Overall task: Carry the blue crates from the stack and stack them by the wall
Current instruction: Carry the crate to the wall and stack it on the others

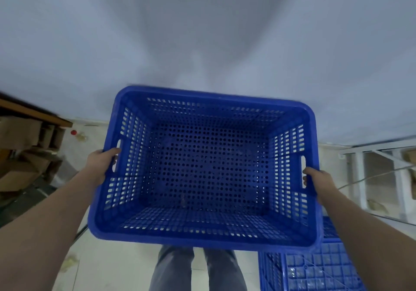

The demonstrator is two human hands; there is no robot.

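I hold an empty blue perforated crate [202, 169] level in front of me, above the floor and facing a pale wall. My left hand [102, 161] grips its left rim at the handle slot. My right hand [317, 181] grips the right rim at the other handle slot. More blue crate plastic [315, 268] lies low at the bottom right, partly under the held crate.
Cardboard boxes [20, 146] sit under a wooden shelf [33, 110] on the left. A white metal rack [382, 173] stands at the right. The pale wall [202, 32] fills the upper view. My legs stand on light floor tiles [112, 263]. A small red object [73, 132] lies by the wall.
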